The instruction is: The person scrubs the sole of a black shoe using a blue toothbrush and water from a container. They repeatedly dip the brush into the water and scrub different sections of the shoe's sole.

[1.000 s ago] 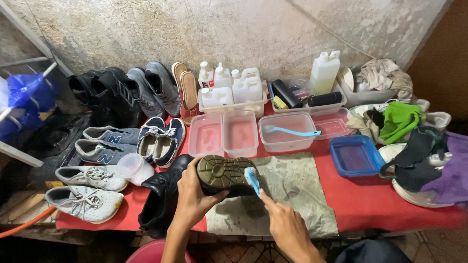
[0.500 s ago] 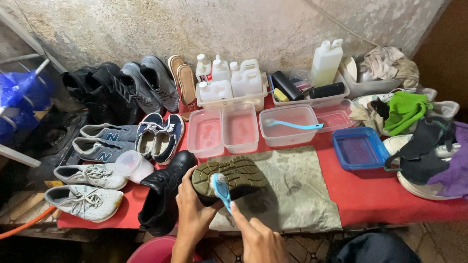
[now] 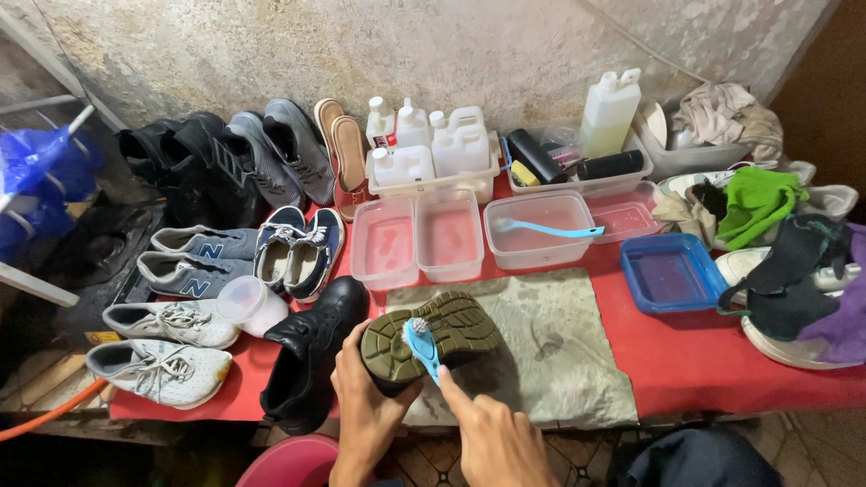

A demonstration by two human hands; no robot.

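Observation:
My left hand point(image 3: 368, 410) grips a dark shoe point(image 3: 433, 338) turned sole-up, its olive lugged sole facing me, over a grey cloth point(image 3: 550, 352) on the red table point(image 3: 722, 361). My right hand point(image 3: 494, 437) holds a small blue brush point(image 3: 420, 345) whose white bristle head rests on the middle of the sole. A matching black shoe point(image 3: 311, 356) lies just left of my left hand.
Clear tubs point(image 3: 417, 239) and a tub with a blue brush point(image 3: 539, 230) stand behind the cloth, a blue tray point(image 3: 672, 271) to the right. White bottles point(image 3: 433, 144) line the wall. Several pairs of shoes point(image 3: 194, 261) fill the left; rags point(image 3: 758, 203) heap at right.
My right hand has drawn the blue brush from the shoe's right end inward along the sole to its middle. The shoe has stayed in my left hand, shifting slightly.

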